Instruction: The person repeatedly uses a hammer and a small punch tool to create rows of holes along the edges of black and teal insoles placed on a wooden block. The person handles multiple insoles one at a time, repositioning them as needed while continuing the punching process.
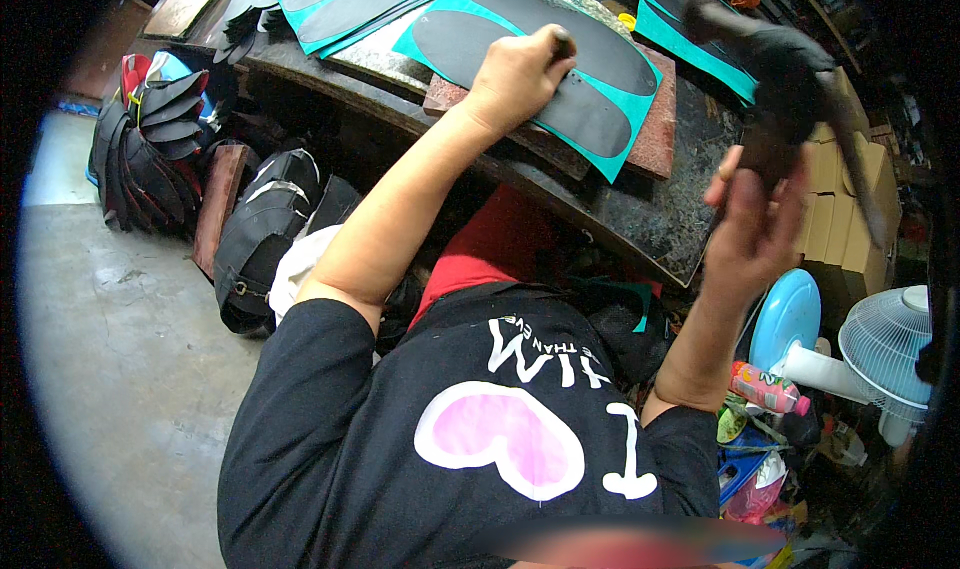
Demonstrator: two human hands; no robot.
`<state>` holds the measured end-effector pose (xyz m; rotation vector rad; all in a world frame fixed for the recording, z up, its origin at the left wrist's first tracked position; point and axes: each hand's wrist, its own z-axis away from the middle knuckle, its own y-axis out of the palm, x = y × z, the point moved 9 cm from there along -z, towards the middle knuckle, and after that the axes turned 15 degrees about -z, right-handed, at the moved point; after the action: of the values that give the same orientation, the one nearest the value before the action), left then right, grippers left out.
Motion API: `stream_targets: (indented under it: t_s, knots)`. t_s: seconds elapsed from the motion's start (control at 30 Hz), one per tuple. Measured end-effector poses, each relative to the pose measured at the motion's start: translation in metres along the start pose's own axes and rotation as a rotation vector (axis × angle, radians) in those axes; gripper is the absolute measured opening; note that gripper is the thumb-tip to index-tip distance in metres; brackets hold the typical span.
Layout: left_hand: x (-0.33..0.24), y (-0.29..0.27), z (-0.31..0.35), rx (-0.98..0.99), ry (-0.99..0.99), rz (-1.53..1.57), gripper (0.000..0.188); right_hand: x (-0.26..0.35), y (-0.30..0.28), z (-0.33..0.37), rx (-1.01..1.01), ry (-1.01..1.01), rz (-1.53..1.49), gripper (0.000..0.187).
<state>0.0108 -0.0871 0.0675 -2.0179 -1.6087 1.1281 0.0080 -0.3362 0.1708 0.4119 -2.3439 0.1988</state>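
My left hand is closed around a small dark rod-like tool, with only its top end showing above the fingers. It presses down over a teal sheet bearing dark grey sole-shaped pieces. The sheet lies on a reddish block on the workbench, and the tool's lower end is hidden by my hand. Raised to the right, my right hand grips a dark three-armed metal tool by one arm, apart from the sheet. That tool and hand are smeared by motion.
More teal sheets with grey soles lie stacked at the bench's far left, others at the far right. Bundled black soles stand on the floor at left. Cardboard boxes, a fan and a pink bottle are at right.
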Motion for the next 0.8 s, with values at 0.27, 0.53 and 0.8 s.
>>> stream_targets:
  t_s: [0.27,0.53,0.8]
  knots:
    - [0.042,0.021,0.012,-0.023,-0.480,0.639,0.014,-0.084,-0.007,0.024,0.156,0.411,0.332,0.042]
    - [-0.007,-0.001,0.002,-0.021,-0.002,0.096,0.016,0.007,-0.012,0.003,0.010,-0.037,-0.044,0.048]
    - [0.037,-0.001,0.011,-0.117,-0.460,0.448,0.017,-0.094,-0.010,0.034,0.198,0.314,0.396,0.046]
